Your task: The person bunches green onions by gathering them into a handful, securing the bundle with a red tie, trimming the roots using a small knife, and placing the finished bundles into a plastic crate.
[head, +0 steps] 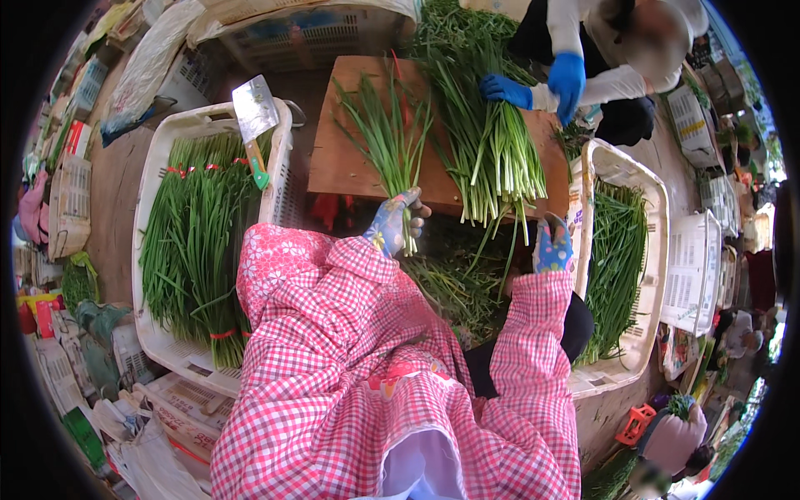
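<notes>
My left hand point(395, 222), in a blue flower-patterned glove with grey fingertips, is closed around the cut stem ends of a small bunch of garlic chives point(390, 147). Its leaves fan out over a brown wooden board point(342, 134). My right hand point(553, 247), gloved alike, is beside the board's near right edge, close to a white plastic crate point(585, 206); I see nothing in it. On the board lies a large heap of chives point(494, 144), pale stem ends towards me. A co-worker's blue-gloved hand point(509, 92) rests on it, and the other blue-gloved hand point(567, 81) is above.
At left, a white crate point(150, 181) holds chives tied in bunches with red bands point(223, 335). A cleaver point(255, 115) with a wood-and-green handle lies across its rim. The right crate holds loose-looking chives point(615, 269). Trimmed leaves point(462, 284) lie below the board.
</notes>
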`<state>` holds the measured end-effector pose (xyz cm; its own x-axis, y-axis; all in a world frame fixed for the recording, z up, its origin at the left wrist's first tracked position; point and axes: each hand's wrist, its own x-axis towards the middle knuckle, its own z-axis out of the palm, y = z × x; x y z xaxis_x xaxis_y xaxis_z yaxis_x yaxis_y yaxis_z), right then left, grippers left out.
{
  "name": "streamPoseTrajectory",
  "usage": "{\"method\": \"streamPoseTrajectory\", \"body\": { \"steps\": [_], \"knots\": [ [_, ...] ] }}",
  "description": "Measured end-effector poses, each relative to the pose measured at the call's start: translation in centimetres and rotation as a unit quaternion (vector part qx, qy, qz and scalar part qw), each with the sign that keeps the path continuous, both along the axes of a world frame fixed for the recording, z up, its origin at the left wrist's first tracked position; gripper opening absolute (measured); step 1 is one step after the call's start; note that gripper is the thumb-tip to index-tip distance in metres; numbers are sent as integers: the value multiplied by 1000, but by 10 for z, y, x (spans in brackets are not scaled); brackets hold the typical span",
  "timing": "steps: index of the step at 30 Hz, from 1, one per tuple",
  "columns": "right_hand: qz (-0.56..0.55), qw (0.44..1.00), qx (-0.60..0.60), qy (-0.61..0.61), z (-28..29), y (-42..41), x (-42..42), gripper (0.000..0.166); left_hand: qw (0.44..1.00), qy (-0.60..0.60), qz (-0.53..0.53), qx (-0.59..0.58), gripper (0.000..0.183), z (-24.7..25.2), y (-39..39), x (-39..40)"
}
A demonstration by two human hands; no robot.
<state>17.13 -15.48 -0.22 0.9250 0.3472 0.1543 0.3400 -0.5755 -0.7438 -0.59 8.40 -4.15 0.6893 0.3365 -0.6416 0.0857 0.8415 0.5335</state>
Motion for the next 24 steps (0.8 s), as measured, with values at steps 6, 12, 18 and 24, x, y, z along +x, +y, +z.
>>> {"method": "streamPoseTrajectory", "body": {
  "steps": [6, 12, 18, 24],
  "knots": [
    [187, 872, 126, 435, 30, 63, -84, 54, 983, 60, -56, 162, 31, 50, -26, -8],
    [186, 799, 267, 505, 0, 125, -115, 44, 916, -1, -131, 380, 21, 4, -65, -49],
    [109, 775, 335, 525, 38, 139, -118, 24, 949, 9, -198, 245, 25, 48, -75, -63],
    [237, 795, 309, 465, 82, 161, -138, 37, 955, -250, -104, 119, 42, 64, -51, -58]
  ]
}}
